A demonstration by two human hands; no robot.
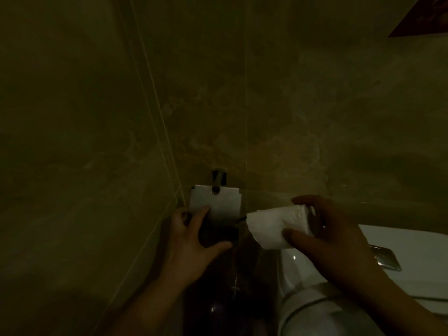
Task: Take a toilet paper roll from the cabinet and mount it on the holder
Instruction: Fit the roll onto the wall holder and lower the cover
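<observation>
A metal toilet paper holder (219, 201) with a flat cover flap hangs on the tiled wall in dim light. My left hand (194, 235) grips the flap's lower edge, fingers on top and thumb beneath it. Just right of the holder, my right hand (324, 229) holds a white toilet paper roll (274, 226) sideways. The roll's left end points at the thin holder bar (241, 218), almost touching its tip.
A white toilet cistern (412, 263) with a chrome flush plate (385, 258) sits at the lower right, under my right forearm. The wall corner runs down at the left of the holder. A dark picture frame (426, 18) hangs at the top right.
</observation>
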